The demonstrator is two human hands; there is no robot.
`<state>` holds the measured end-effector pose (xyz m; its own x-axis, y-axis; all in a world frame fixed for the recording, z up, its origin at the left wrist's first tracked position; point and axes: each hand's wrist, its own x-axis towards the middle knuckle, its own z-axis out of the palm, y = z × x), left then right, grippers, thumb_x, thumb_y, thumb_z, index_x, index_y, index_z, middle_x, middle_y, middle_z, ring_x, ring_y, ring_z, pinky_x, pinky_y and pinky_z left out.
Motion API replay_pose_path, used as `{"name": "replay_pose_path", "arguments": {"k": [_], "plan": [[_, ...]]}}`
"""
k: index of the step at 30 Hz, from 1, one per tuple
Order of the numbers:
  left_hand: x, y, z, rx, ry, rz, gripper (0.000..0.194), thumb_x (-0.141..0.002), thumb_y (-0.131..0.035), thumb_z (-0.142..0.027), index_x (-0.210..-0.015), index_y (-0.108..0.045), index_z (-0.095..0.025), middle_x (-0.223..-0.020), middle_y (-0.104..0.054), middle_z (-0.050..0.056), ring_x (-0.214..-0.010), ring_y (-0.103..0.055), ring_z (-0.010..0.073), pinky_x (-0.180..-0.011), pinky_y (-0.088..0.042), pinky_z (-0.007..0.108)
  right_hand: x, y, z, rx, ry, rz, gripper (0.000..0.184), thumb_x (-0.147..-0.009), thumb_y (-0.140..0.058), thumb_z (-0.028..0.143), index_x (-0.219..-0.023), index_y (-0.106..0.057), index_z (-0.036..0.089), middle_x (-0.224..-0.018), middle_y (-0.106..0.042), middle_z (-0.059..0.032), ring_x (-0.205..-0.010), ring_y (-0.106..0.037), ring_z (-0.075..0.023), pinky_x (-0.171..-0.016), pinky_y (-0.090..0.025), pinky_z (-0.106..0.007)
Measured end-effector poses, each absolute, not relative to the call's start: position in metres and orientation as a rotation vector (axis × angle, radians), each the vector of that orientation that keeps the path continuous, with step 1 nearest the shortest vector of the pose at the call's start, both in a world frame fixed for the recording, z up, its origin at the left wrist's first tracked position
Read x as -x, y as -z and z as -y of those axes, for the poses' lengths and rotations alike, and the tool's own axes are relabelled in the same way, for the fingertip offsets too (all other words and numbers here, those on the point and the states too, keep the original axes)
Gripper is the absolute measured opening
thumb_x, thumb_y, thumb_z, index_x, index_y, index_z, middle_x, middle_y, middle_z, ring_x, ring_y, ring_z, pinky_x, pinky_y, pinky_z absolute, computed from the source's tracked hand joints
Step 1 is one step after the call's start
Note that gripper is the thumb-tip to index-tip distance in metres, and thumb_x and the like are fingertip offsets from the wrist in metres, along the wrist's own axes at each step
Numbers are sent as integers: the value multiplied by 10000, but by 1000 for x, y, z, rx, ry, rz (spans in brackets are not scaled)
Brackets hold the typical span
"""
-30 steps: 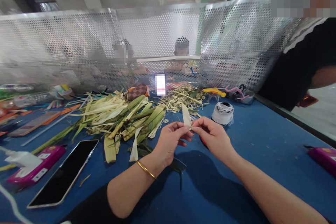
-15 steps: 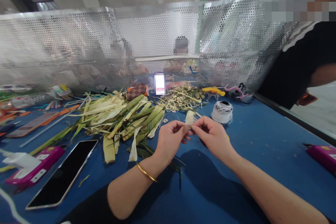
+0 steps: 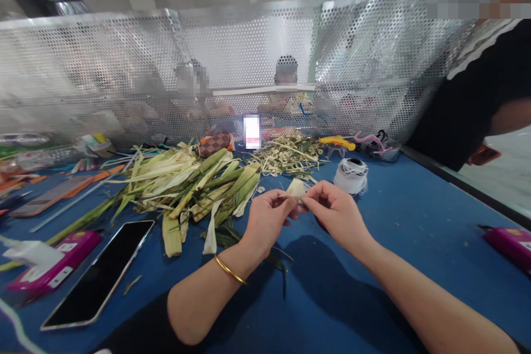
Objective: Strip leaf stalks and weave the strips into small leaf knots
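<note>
A pale piece of corn husk [image 3: 296, 187] is pinched between the fingertips of both hands above the blue table. My left hand [image 3: 271, 215], below which a gold bangle circles the wrist, grips its left side. My right hand [image 3: 334, 210] closes thumb and finger on the right side, close to the left fingertips. The lower end of the husk is hidden by the fingers. Left of the hands lies a heap of green and pale corn husks [image 3: 199, 182]. Just beyond my right hand stands a spool of white string [image 3: 350, 176].
A dark phone [image 3: 99, 274] and a purple power strip [image 3: 56, 260] lie at left. Behind are husk scraps [image 3: 290, 155], a checked pouch [image 3: 214, 145], a lit screen [image 3: 251, 131] and a yellow-handled tool [image 3: 338, 142]. Perforated metal sheeting [image 3: 249, 38] borders the table; a person's dark sleeve [image 3: 468, 94] shows at right.
The husk piece between my fingertips has tipped over to the left and shows shorter than before. Both hands stay in nearly the same place.
</note>
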<state>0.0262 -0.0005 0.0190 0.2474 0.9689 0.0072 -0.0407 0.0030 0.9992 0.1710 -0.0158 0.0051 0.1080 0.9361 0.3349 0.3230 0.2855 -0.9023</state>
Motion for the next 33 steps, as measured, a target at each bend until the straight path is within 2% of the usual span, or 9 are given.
{"name": "replay_pose_path", "arguments": {"k": [5, 11, 19, 24, 33], "plan": [[-24, -19, 0, -1289, -1028, -988, 160, -715, -663, -314, -679, -636, -161, -599, -621, -11, -585, -576, 106, -515, -422, 188, -171, -5, 16, 1215, -681, 1445, 122, -768, -593, 303, -724, -545, 199, -610, -603, 9, -550, -521, -125, -517, -400, -247], [-26, -19, -2, -1251, -1036, -999, 120, -695, -667, -266, -665, -646, -151, -622, -647, -2, -530, -566, 85, -482, -393, 178, -172, -7, 17, 1151, -636, 1538, 67, -812, -563, 261, -778, -570, 203, -631, -599, 12, -587, -551, -131, -545, -425, -246], [-23, -19, -5, -1152, -1069, -889, 164, -659, -710, -291, -666, -638, -144, -612, -666, 17, -491, -546, 81, -461, -411, 184, -176, -8, 18, 1048, -467, 1685, 156, -857, -499, 217, -798, -643, 212, -763, -656, -28, -726, -614, -168, -668, -479, -293], [-22, -20, -5, -1103, -1072, -883, 145, -649, -710, -259, -691, -646, -135, -611, -660, 16, -487, -552, 83, -466, -427, 191, -176, -6, 17, 1059, -364, 1731, 126, -841, -530, 210, -874, -651, 221, -823, -661, -33, -746, -608, -172, -689, -482, -302], [-23, -20, -3, -1125, -1053, -878, 170, -663, -715, -290, -688, -647, -136, -621, -650, 13, -509, -560, 86, -488, -441, 195, -176, -4, 17, 1137, -423, 1657, 108, -837, -575, 264, -771, -639, 209, -771, -653, -20, -717, -574, -165, -659, -450, -280]]}}
